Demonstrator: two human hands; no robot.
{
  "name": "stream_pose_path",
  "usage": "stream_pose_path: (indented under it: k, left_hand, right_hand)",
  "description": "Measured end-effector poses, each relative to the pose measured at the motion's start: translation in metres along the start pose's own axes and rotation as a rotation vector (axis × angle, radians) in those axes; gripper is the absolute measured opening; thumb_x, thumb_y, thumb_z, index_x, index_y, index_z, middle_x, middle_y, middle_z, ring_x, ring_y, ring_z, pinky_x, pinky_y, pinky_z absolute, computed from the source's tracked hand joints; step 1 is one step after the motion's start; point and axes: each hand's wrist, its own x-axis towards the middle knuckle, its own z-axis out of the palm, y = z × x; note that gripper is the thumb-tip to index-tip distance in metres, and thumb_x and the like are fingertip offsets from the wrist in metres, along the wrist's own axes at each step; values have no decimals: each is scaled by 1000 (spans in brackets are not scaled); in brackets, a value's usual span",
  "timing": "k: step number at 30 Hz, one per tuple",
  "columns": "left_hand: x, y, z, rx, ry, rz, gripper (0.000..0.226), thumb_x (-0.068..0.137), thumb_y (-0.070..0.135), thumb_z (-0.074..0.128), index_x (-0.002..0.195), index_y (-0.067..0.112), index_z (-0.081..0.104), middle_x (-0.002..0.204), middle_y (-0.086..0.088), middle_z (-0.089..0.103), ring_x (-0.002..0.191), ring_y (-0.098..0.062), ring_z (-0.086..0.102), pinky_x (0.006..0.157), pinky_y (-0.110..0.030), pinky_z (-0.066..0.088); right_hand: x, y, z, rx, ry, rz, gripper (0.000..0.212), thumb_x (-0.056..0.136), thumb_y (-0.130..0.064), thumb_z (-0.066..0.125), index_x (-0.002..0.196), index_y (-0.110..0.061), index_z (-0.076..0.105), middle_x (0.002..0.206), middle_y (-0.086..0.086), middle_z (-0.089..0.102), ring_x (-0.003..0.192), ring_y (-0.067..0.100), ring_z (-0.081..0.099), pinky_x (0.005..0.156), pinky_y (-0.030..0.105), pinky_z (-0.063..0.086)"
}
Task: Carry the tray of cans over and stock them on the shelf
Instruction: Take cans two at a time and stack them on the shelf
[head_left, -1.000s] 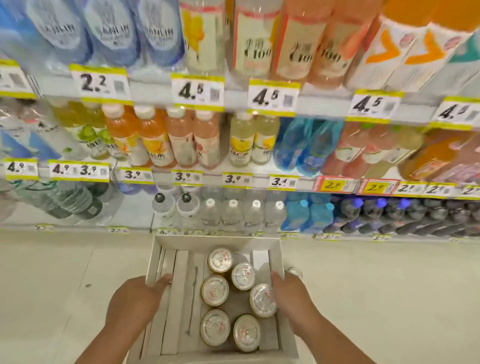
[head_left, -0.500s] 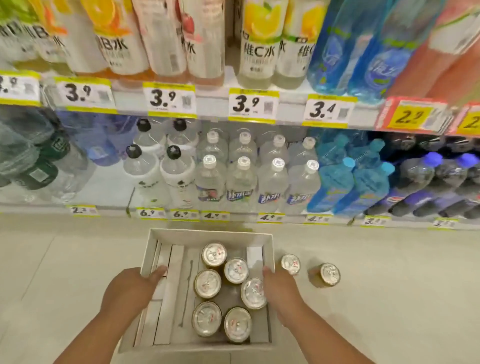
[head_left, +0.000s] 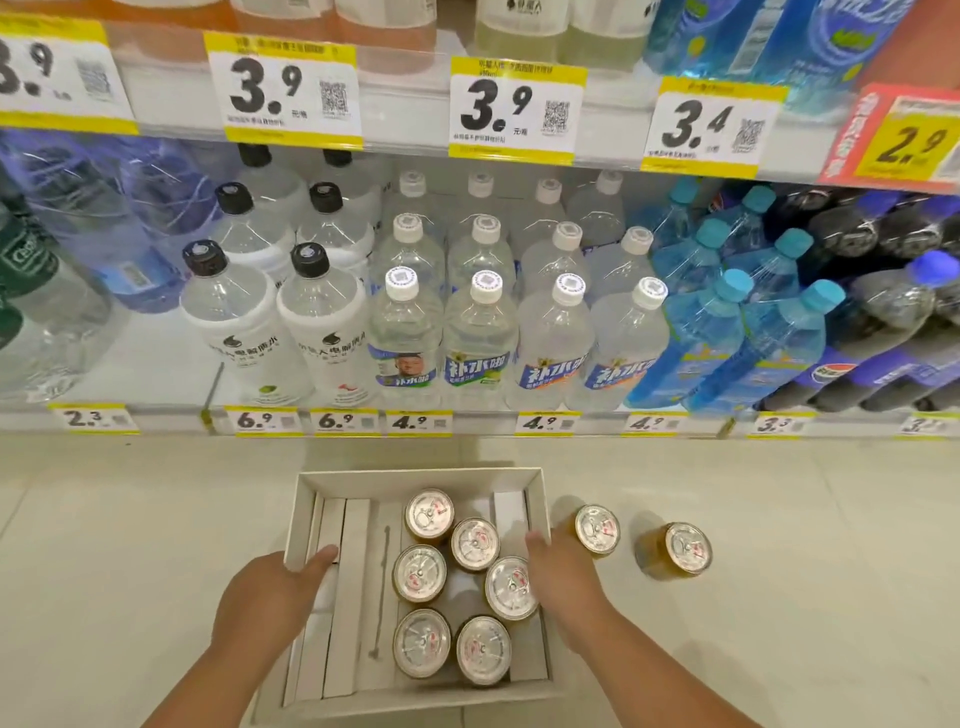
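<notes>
White tray: the tray (head_left: 415, 480) is sitting low in front of the bottom shelf (head_left: 156, 374), at 6 o'clock in the view, whether resting on the floor (head_left: 104, 519) or just above it I cannot tell.
Left hand: the left hand (head_left: 270, 597) is gripping the tray's left wall at 9 o'clock, fingers (head_left: 317, 558) curled over the rim and clamped on it.
Slats: pale slats are lying bare in the tray's left half.
Cans in tray: six cans (head_left: 472, 582) with silver lids are standing upright, clustered in the tray's right half, some touching.
Right hand: the right hand (head_left: 561, 587) is holding the tray's right wall at 3 o'clock, fingers wrapped over the rim, just beside one can.
Cans outside: two more cans (head_left: 597, 529) are standing on the floor at 3 o'clock of the tray, one just beside the right hand, the other a little apart.
Progress: the carrying is looking done or nearly so; the stocking is looking barely begun, since no can is showing on the shelf.
Remaining: by my judgement, eight cans are waiting to be shelved.
Open room: the shelf is showing a bare stretch at 10 o'clock, between the large bottles and the black-capped bottles (head_left: 236, 322); the rest is looking packed.
Edges: the shelf lip with its price tags (head_left: 415, 423) is running at 12 o'clock, near the tray's far wall.
</notes>
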Motion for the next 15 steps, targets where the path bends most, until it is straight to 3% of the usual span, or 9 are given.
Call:
stream_pose_path:
  k: [3,5,9,13,15]
  left_hand:
    - [6,2,2,14,-2,-17,59,89,64,51,89,9,72,69,-5,69,66,-22,63,58,-31,47]
    - [11,0,4,32,-16,-36,68,86,70,48,107,10,71,82,-5,72,76,-23,65,61,-31,48]
    - [12,-4,7,35,-25,-61,92,79,81,42,129,5,61,108,-10,72,97,-29,66,74,-35,52]
    - [7,-1,4,-60,-60,-54,79,82,74,46,122,7,65,99,-7,71,91,-26,65,77,-37,52]
    - [2,5,-1,-119,2,-41,82,82,73,49,135,11,56,120,-8,67,109,-29,62,88,-42,51]
  right_hand:
    - [4,-2,3,-30,20,12,17,104,-21,45,88,-16,44,81,1,57,70,13,57,60,23,47]
    - [6,-4,3,-64,30,21,14,106,-25,39,95,-16,40,90,8,59,85,25,60,73,31,45]
    - [8,-2,3,-97,1,14,23,105,-29,38,115,-13,51,91,6,61,93,27,60,80,35,44]
    - [9,-1,3,-96,-23,19,46,105,-34,41,141,-5,46,116,12,60,109,29,57,88,33,42]
    - [8,-2,0,-98,-34,11,44,103,-39,43,136,-11,52,121,9,60,114,29,55,92,32,40]
